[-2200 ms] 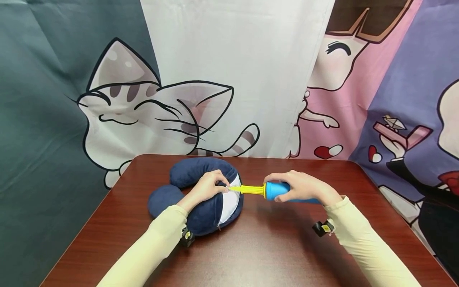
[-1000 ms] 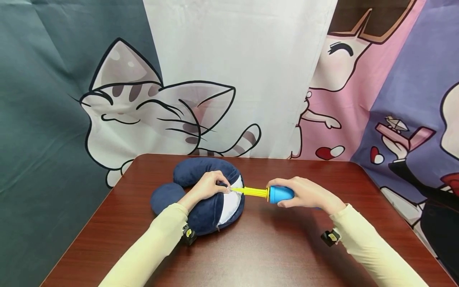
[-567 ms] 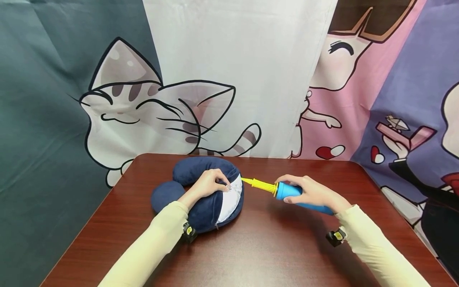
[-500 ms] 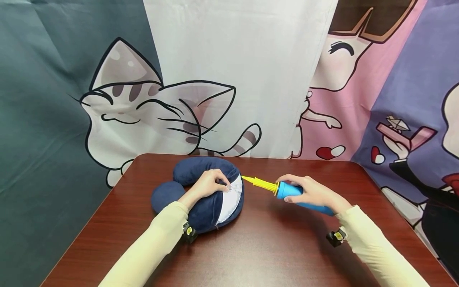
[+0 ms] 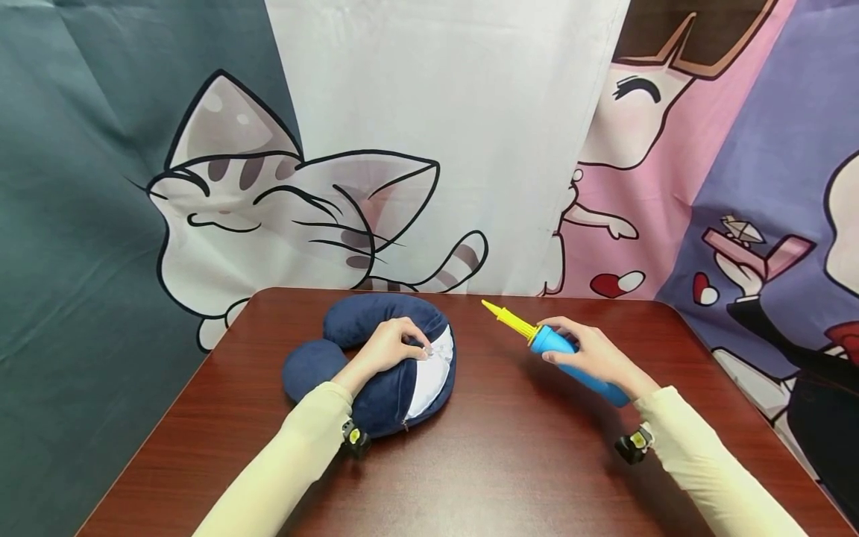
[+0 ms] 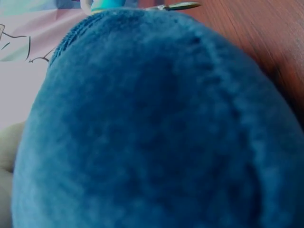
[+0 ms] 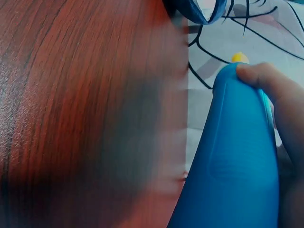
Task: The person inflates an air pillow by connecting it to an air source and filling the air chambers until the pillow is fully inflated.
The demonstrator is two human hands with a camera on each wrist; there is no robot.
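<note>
A navy U-shaped neck pillow (image 5: pixel 372 313) lies on the table, its zipped cover open over a white inner lining (image 5: pixel 429 380). My left hand (image 5: pixel 392 347) reaches across the pillow and pinches a small clear valve (image 5: pixel 428 350) on that lining. To the right, my right hand (image 5: pixel 596 356) grips a blue hand air pump (image 5: pixel 552 341) with a yellow nozzle (image 5: pixel 510 319). The nozzle tip points up and left, apart from the pillow. Pillow fabric (image 6: pixel 152 123) fills the left wrist view and hides the left fingers. In the right wrist view, a thumb (image 7: pixel 266 78) lies along the pump.
Both hands work over a reddish-brown wooden table (image 5: pixel 483 462). Behind its far edge hangs a cloth backdrop (image 5: pixel 510 134) printed with a cartoon cat and figures. A zipper pull (image 5: pixel 406 425) hangs at the pillow's near edge.
The nozzle was at the valve earlier. My right hand has drawn the pump away to the right, and its tip has swung upward. The left hand has stayed in place.
</note>
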